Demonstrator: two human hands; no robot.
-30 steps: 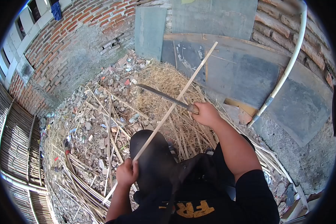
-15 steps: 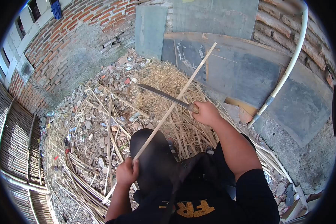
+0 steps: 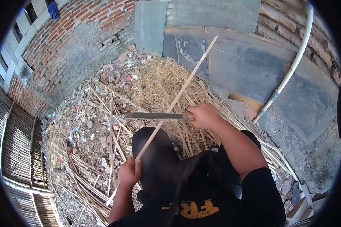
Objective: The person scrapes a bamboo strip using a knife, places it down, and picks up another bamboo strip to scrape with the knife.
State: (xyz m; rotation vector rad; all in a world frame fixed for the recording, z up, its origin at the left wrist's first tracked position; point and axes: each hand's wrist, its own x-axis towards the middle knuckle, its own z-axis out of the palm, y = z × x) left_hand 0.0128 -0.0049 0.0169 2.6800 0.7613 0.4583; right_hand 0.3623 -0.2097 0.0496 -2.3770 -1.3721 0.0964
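My left hand (image 3: 129,173) is closed round the lower part of a long pale bamboo strip (image 3: 182,87), which slants up and away to the right across my dark-clothed knee. My right hand (image 3: 204,115) grips the wooden handle of a machete (image 3: 153,116). Its blade lies nearly level, pointing left, and crosses the strip just beyond the knee. Whether the blade touches the strip or passes over it, I cannot tell. Below the crossing, thin shavings and split strips (image 3: 185,138) cover the ground.
Rubble and stones (image 3: 98,128) spread ahead and left, with a heap of straw-like shavings (image 3: 159,75). More bamboo strips (image 3: 85,181) lie at my left. Dark boards (image 3: 238,72) and a pale pole (image 3: 291,75) lean on the right wall. A bamboo-slat panel (image 3: 19,140) stands far left.
The machete has moved down along the strip toward me, and its blade has swung from slanting up-left to nearly level. My left hand keeps its hold in about the same place.
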